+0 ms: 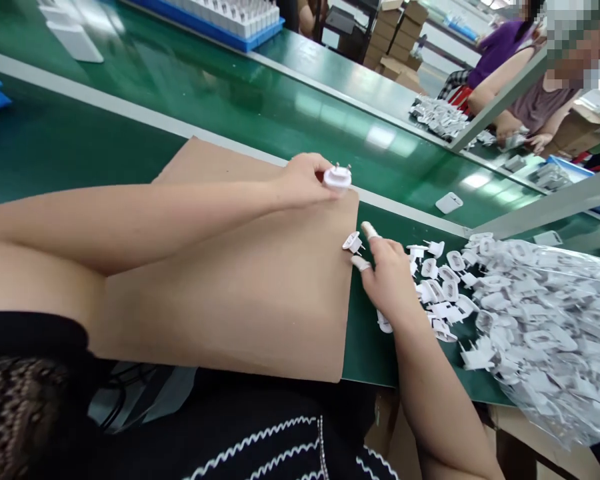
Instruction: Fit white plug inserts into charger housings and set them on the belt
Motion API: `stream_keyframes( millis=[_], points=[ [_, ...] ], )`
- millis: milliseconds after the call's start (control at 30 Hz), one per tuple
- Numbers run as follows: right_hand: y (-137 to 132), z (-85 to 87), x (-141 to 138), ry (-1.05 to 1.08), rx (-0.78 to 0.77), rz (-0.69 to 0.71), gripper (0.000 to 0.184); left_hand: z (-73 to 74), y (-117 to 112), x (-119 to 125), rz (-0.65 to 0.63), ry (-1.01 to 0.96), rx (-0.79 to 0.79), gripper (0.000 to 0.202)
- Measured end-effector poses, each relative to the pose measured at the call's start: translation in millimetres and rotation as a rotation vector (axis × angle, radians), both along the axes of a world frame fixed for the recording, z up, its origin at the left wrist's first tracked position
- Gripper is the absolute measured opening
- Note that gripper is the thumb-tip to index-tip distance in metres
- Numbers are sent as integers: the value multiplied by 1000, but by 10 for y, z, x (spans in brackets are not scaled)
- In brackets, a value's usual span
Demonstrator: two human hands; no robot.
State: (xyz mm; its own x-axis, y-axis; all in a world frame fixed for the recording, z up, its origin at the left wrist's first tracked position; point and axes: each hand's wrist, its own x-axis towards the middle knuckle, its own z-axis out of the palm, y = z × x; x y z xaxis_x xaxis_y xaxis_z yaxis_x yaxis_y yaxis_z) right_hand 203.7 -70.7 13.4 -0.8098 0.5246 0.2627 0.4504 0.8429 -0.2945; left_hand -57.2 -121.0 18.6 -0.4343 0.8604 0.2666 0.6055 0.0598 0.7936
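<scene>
My left hand (305, 175) reaches across a brown cardboard sheet (260, 300), fingers closed around a white plug charger (338, 177) with two metal pins pointing up. Below it, by the sheet's right edge, a small white plug head (352, 242) with metal pins lies tilted. My right hand (390, 273) is beside that plug head, its thumb and forefinger spread, with white covers on the tips; no grip on the piece shows. Several similar loose plug heads (447, 283) are scattered to the right of this hand, and another white piece (385, 322) is partly hidden under it.
A clear plastic bag (555, 320) full of white plug parts covers the right side of the green bench. Beyond the pale rail (405, 210) lie a white piece (449, 203) and a blue tray (250, 41) of white units. Two people sit at the far right.
</scene>
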Motion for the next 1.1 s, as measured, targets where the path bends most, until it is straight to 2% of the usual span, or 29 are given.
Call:
stream_keyframes(
  millis=[100,233,367,467,533,567,633,700,800,900,967,1100],
  points=[
    [-71,-9,-82,-84,30,-6,34,-133,475,-361,124,21,6,23],
    [-119,37,-101,-92,-69,18,31,-309,940,-672,231,53,-38,25],
    [-149,62,-47,-117,-99,32,48,-356,1111,-747,284,80,-204,33],
    [-170,72,-1,-109,-143,41,53,-294,1110,-689,438,142,-211,59],
    [-177,78,27,-81,-163,83,51,-216,1107,-599,487,247,-87,75],
    [-181,82,39,-73,-156,107,49,-173,1121,-534,466,304,-3,78],
    [-193,96,58,-82,-110,148,44,-93,1204,-361,355,404,124,75],
    [-221,130,75,-104,-56,162,41,-34,1371,-132,195,449,145,65],
    [-284,216,108,-128,-91,137,43,13,1726,282,-132,435,30,58],
    [-337,282,145,-144,-214,161,42,25,2063,708,-376,423,-158,76],
    [-348,289,161,-170,-231,214,38,16,2224,948,-401,421,-272,80],
    [-324,263,169,-234,-221,230,32,-35,2375,1212,-290,393,-363,55]
  ],
)
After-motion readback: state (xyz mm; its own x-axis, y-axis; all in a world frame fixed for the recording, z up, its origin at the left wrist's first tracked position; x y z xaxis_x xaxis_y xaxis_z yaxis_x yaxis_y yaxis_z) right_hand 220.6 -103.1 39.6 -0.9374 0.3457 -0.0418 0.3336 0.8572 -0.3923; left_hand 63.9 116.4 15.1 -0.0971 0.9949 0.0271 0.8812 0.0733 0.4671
